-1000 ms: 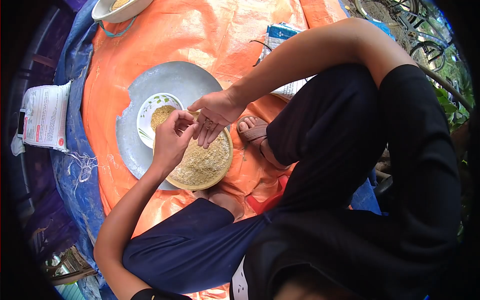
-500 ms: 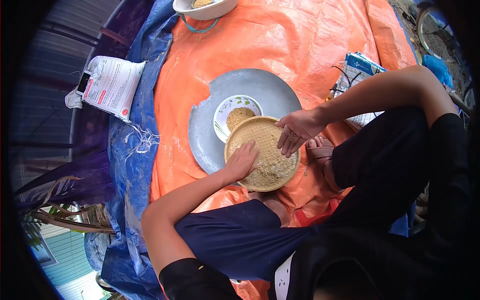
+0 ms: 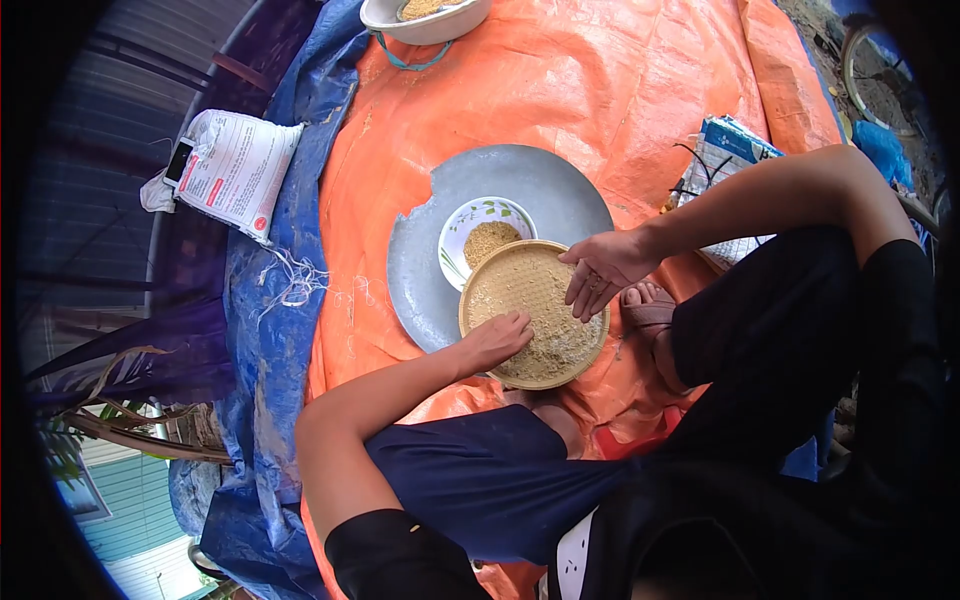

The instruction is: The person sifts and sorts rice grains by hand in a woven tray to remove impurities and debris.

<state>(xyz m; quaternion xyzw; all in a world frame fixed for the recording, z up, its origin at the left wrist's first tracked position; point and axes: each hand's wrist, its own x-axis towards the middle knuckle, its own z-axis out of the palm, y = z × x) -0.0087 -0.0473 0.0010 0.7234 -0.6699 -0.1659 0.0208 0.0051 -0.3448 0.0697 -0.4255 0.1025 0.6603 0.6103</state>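
A round woven sieve (image 3: pixel 530 270) with a layer of pale, crumbly grain (image 3: pixel 555 345) rests tilted before me, overlapping a white bowl with a green leaf pattern (image 3: pixel 453 240). The bowl holds more golden grain (image 3: pixel 490 240). My left hand (image 3: pixel 500 338) is palm down on the grain at the sieve's left side, its fingers slightly bent and not gripping. Over the right rim, my right hand (image 3: pixel 605 270) is open with fingers stretched and palm turned up; small bits stick to it. Under the bowl lies a grey round metal sheet with a broken edge (image 3: pixel 415 290).
An orange tarp (image 3: pixel 570 100) covers the ground, with a blue tarp (image 3: pixel 255 350) along its left. A white printed sack (image 3: pixel 240 170) stands at left. A pale basin (image 3: pixel 430 25) holding grain is at the top. Folded sacks (image 3: pixel 725 150) lie beyond my right arm.
My left hand has slid slightly down and right across the grain, and its fingers have bent more. My right hand has barely moved; the whole view has shifted a little.
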